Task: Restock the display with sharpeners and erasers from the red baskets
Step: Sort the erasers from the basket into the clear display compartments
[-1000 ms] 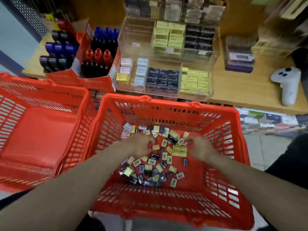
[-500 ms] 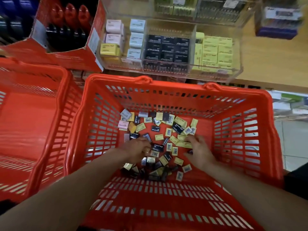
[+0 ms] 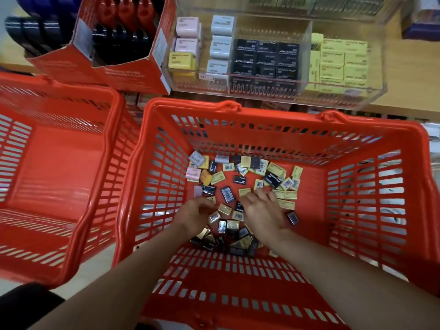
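Two red baskets (image 3: 133, 177) are set side by side. Loose erasers (image 3: 240, 184), too many to count, are reached by left hand (image 3: 195, 215), grip indiscernible, and right hand (image 3: 262, 210), fingers spread flat.

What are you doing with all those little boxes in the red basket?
A person is sorting through small wrapped erasers lying loose on the floor of the right-hand red basket. Both hands are down among them: the left hand has its fingers curled over the pile, the right hand lies on the pieces. The clear display case above is partly stocked. The other red basket holds nothing visible.
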### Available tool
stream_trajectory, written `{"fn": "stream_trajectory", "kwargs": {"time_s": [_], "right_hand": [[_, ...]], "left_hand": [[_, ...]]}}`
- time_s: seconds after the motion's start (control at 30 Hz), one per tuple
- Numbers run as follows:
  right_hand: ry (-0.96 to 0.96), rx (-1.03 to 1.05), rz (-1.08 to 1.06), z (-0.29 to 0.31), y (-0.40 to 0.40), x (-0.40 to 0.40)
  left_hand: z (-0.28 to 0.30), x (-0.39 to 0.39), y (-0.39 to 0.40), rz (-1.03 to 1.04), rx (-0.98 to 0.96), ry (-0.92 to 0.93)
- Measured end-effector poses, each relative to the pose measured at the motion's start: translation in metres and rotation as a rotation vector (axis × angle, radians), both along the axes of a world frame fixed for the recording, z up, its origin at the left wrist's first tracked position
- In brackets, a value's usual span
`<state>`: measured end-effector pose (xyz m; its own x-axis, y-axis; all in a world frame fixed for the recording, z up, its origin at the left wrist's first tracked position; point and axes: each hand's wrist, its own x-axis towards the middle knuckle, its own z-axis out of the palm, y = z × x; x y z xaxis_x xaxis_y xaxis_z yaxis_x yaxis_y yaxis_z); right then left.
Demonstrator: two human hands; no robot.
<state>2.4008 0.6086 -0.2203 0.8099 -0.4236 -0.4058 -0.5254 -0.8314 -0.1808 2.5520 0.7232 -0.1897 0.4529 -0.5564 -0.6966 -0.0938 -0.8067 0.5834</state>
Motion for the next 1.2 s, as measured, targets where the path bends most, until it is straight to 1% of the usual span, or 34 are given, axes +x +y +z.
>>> {"fn": "stream_trajectory", "kwargs": {"time_s": [0.1, 0.17, 0.23, 0.27, 0.3, 0.37, 0.4, 0.47, 0.5, 0.53, 0.6, 0.7, 0.77, 0.8, 0.87, 0.97, 1.07, 1.1, 1.2], "right_hand": [[0.044, -0.013, -0.007, 0.0, -0.003, -0.001], [0.002, 0.038, -0.106, 0.005, -0.006, -0.003], [-0.19, 0.163, -0.36, 0.013, -0.004, -0.002], [-0.309, 0.236, -0.485, 0.019, -0.002, 0.0], [-0.396, 0.3, -0.56, 0.026, 0.002, 0.004], [-0.485, 0.403, -0.569, 0.034, 0.009, 0.013], [-0.506, 0.456, -0.547, 0.036, 0.011, 0.017], [-0.527, 0.523, -0.511, 0.038, 0.003, 0.021], [-0.527, 0.488, -0.497, 0.037, -0.006, 0.02], [-0.507, 0.41, -0.482, 0.035, -0.019, 0.018], [-0.404, 0.253, -0.413, 0.03, -0.045, 0.012], [-0.207, 0.08, -0.169, 0.02, -0.072, 0.015], [-0.104, -0.045, -0.032, 0.013, -0.074, 0.024], [-0.083, -0.102, -0.019, 0.01, -0.073, 0.027], [-0.088, -0.167, -0.092, 0.006, -0.068, 0.034], [-0.116, -0.147, -0.248, -0.001, -0.057, 0.042], [-0.176, -0.084, -0.285, 0.001, -0.047, 0.041], [-0.23, -0.016, -0.275, 0.005, -0.043, 0.038], [-0.457, 0.237, -0.287, 0.019, -0.022, 0.03]], "left_hand": [[-0.001, -0.003, -0.001, 0.112, -0.013, 0.11], [0.0, -0.005, -0.005, 0.234, -0.027, 0.184], [0.004, -0.009, -0.012, 0.425, -0.037, 0.33], [0.006, -0.011, -0.016, 0.499, -0.056, 0.439], [0.009, -0.014, -0.021, 0.559, -0.097, 0.566], [0.012, -0.021, -0.031, 0.649, -0.199, 0.761], [0.013, -0.024, -0.037, 0.704, -0.237, 0.798], [0.014, -0.024, -0.048, 0.83, -0.288, 0.783], [0.014, -0.022, -0.052, 0.894, -0.297, 0.76], [0.014, -0.018, -0.053, 0.953, -0.296, 0.739], [0.011, -0.007, -0.053, 1.041, -0.28, 0.732], [0.009, 0.004, -0.048, 1.07, -0.234, 0.792], [0.008, 0.006, -0.046, 1.06, -0.216, 0.809], [0.008, 0.005, -0.045, 1.055, -0.222, 0.819], [0.008, 0.004, -0.044, 1.053, -0.231, 0.832], [0.006, -0.001, -0.042, 1.073, -0.231, 0.858], [0.003, -0.004, -0.044, 1.07, -0.218, 0.843], [0.002, -0.004, -0.045, 1.04, -0.217, 0.817], [0.002, -0.009, -0.048, 0.868, -0.255, 0.763]]}}
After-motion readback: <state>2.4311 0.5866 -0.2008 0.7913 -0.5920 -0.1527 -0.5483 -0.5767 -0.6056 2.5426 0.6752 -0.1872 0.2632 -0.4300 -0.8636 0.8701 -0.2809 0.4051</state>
